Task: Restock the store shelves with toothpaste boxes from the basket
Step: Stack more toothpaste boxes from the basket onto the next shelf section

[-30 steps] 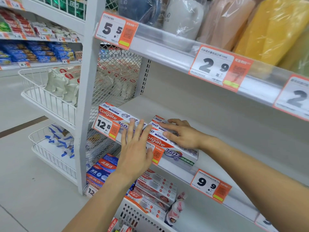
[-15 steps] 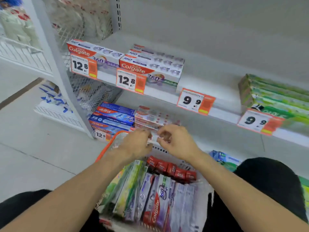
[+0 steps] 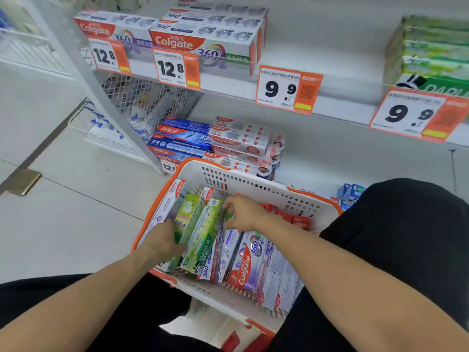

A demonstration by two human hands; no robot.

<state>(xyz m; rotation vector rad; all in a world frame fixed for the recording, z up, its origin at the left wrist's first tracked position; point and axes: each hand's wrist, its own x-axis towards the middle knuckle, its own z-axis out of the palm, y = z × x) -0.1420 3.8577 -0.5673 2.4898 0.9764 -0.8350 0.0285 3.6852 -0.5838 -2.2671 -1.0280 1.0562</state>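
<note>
A white basket with an orange rim (image 3: 256, 182) sits between my knees, filled with several toothpaste boxes. Both hands are inside it. My left hand (image 3: 162, 241) grips the near end of the green Darlie boxes (image 3: 200, 231) at the left side of the basket. My right hand (image 3: 245, 212) pinches the far end of the same green boxes. White and red Colgate 360 boxes (image 3: 243, 260) lie to the right of them. On the shelf above stand the Colgate 360 boxes (image 3: 203, 34) behind the 12.8 price tags (image 3: 175, 69).
A stack of green Darlie boxes (image 3: 429, 52) stands on the shelf at the right above a 9.9 tag (image 3: 416, 114); another 9.9 tag (image 3: 286, 88) fronts a bare shelf stretch. Blue and red toothpaste boxes (image 3: 203, 141) fill the lower shelf. A wire rack (image 3: 106, 133) stands left.
My hands left the Colgate boxes on the shelf and dropped into the basket. They now hold the green boxes, and the view has tilted down.
</note>
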